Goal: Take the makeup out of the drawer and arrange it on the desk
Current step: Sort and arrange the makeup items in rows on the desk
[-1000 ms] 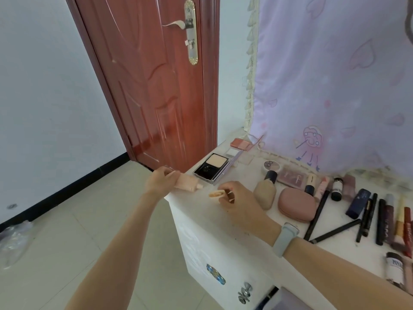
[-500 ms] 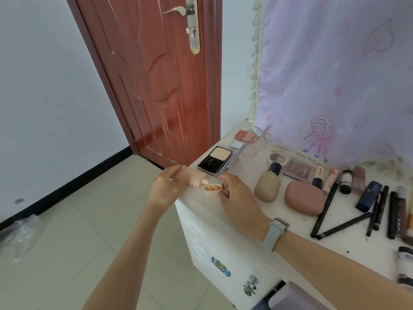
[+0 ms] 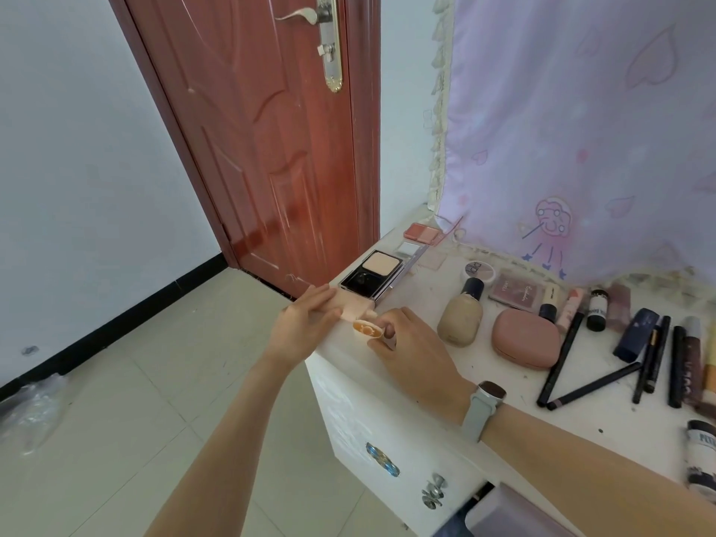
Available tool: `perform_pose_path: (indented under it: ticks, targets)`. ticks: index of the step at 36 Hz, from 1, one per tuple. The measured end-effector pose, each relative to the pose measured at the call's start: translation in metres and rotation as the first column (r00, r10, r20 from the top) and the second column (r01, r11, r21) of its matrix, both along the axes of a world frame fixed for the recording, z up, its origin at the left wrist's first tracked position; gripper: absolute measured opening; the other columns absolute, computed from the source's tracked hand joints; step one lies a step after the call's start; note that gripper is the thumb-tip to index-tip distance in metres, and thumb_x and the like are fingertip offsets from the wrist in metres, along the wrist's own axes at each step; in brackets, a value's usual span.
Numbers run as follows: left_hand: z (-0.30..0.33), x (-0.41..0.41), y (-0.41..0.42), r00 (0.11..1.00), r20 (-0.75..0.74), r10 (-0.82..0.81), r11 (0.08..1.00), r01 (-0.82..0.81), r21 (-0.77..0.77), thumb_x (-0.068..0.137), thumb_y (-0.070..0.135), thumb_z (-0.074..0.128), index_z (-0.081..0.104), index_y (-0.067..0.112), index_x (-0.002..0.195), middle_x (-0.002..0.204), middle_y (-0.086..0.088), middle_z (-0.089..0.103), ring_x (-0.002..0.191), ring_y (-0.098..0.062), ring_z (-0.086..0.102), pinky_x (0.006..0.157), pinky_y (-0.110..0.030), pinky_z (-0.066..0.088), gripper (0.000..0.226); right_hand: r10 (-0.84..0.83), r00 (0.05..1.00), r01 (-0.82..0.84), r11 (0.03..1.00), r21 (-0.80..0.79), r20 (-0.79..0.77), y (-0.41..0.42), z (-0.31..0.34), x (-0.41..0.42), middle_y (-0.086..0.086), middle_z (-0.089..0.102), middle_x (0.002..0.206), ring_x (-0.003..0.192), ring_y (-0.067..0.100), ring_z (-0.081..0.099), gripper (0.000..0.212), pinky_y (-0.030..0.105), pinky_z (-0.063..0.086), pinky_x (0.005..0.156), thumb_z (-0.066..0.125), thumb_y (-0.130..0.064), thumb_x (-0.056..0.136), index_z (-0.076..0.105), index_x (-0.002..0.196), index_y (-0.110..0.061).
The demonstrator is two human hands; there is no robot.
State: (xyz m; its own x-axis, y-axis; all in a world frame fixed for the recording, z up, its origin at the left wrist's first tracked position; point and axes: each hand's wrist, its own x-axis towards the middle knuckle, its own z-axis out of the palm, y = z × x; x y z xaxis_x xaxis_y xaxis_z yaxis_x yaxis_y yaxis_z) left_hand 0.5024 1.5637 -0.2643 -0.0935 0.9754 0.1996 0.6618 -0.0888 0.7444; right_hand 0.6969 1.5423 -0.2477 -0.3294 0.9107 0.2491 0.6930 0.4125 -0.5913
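Your left grip curls round a pale pink tube, nozzle end poking out rightward past your fingers, at the table's left corner. Your right grip pinches the tube's small cap, open side up, orange residue showing inside; cap sits just below the nozzle, near but apart.

Containers: one open powder compact just behind the tube, beige pan and dark well inside. One closed pink case. One foundation bottle, dark cap, lying tilted.

Count, rest of table: one round pot, one mauve palette, one blush duo, two crossed dark pencils. Tubes at right edge too crowded to count.
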Motion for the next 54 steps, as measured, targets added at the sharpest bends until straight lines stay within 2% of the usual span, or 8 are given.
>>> perform_pose_path:
  ticks: [6, 15, 22, 28, 35, 42, 47, 54]
  targets:
    - [0.002, -0.001, -0.006, 0.997, 0.033, -0.063, 0.998, 0.063, 0.02, 0.093, 0.011, 0.055, 0.05, 0.011, 0.133, 0.145, -0.001, 0.041, 0.14, -0.011, 0.025, 0.111, -0.018, 0.017, 0.04, -0.015, 0.993, 0.002, 0.994, 0.109, 0.121, -0.002, -0.001, -0.006, -0.012, 0.047, 0.086, 0.082, 0.009, 0.041, 0.022, 0.025, 0.029, 0.064, 0.049, -0.039, 0.092, 0.053, 0.108, -0.023]
    - [-0.008, 0.007, -0.025, 0.986, 0.025, 0.164, 0.97, -0.166, 0.179, 0.09, 0.007, 0.058, 0.058, 0.007, 0.124, 0.135, -0.005, 0.049, 0.126, -0.021, 0.047, 0.104, -0.029, 0.037, 0.035, -0.125, 0.975, 0.084, 0.973, 0.215, 0.184, 0.003, 0.0, -0.025, -0.003, 0.063, 0.093, 0.083, 0.018, 0.056, 0.03, 0.028, 0.032, 0.06, 0.045, -0.046, 0.092, 0.054, 0.104, -0.02]
    - [-0.014, 0.022, -0.044, 0.972, 0.009, 0.233, 0.938, -0.227, 0.261, 0.082, 0.017, 0.056, 0.065, 0.01, 0.112, 0.118, -0.003, 0.059, 0.111, -0.024, 0.054, 0.097, -0.049, 0.041, 0.032, -0.053, 0.993, 0.035, 0.986, 0.163, 0.104, -0.006, 0.006, -0.013, -0.015, 0.044, 0.074, 0.073, 0.012, 0.052, 0.032, 0.026, 0.034, 0.058, 0.052, -0.05, 0.088, 0.05, 0.105, -0.023]
    - [-0.007, 0.038, -0.054, 0.949, 0.036, 0.315, 0.891, -0.308, 0.333, 0.081, 0.015, 0.053, 0.064, 0.007, 0.112, 0.119, -0.009, 0.057, 0.109, -0.028, 0.053, 0.098, -0.042, 0.035, 0.034, -0.094, 0.974, 0.019, 0.942, 0.336, 0.208, 0.008, 0.028, 0.039, 0.005, 0.06, 0.077, 0.077, 0.028, 0.057, 0.014, 0.038, 0.045, 0.066, 0.057, -0.019, 0.088, 0.065, 0.083, -0.01]
    - [0.02, 0.081, -0.054, 0.99, 0.029, 0.137, 0.875, -0.135, 0.464, 0.086, 0.012, 0.052, 0.068, 0.007, 0.1, 0.106, -0.005, 0.063, 0.1, -0.019, 0.055, 0.089, -0.037, 0.046, 0.022, -0.352, 0.876, 0.28, 0.927, 0.248, 0.329, 0.066, 0.041, 0.096, 0.013, 0.06, 0.089, 0.086, 0.033, 0.057, 0.029, 0.035, 0.041, 0.067, 0.045, -0.03, 0.092, 0.062, 0.092, -0.007]
    - [0.027, 0.148, -0.045, 0.988, -0.074, -0.137, 0.973, 0.149, 0.177, 0.089, 0.025, 0.06, 0.051, 0.007, 0.129, 0.122, -0.01, 0.055, 0.111, -0.026, 0.051, 0.092, -0.035, 0.042, 0.045, -0.333, 0.83, 0.323, 0.941, 0.101, 0.447, 0.088, 0.038, 0.101, 0.0, 0.046, 0.061, 0.062, 0.023, 0.05, 0.037, 0.028, 0.029, 0.051, 0.048, -0.041, 0.086, 0.039, 0.061, -0.014]
    - [0.017, 0.179, -0.027, 0.96, -0.278, -0.031, 0.999, 0.035, 0.011, 0.083, 0.052, 0.057, 0.038, 0.014, 0.137, 0.129, -0.004, 0.048, 0.116, -0.024, 0.042, 0.093, -0.034, 0.033, 0.068, -0.309, 0.85, 0.351, 0.936, -0.021, 0.426, 0.094, 0.041, 0.098, 0.0, 0.049, 0.065, 0.068, 0.023, 0.053, 0.036, 0.028, 0.036, 0.057, 0.051, -0.038, 0.082, 0.042, 0.056, -0.015]
    - [0.012, 0.181, -0.02, 0.979, -0.204, -0.029, 0.998, 0.04, 0.051, 0.084, 0.035, 0.062, 0.04, 0.011, 0.136, 0.124, -0.007, 0.052, 0.114, -0.025, 0.044, 0.094, -0.033, 0.032, 0.062, -0.26, 0.944, 0.308, 0.916, -0.258, 0.204, 0.098, 0.051, 0.107, 0.003, 0.048, 0.056, 0.054, 0.018, 0.044, 0.03, 0.027, 0.029, 0.048, 0.058, -0.022, 0.08, 0.046, 0.056, -0.011]
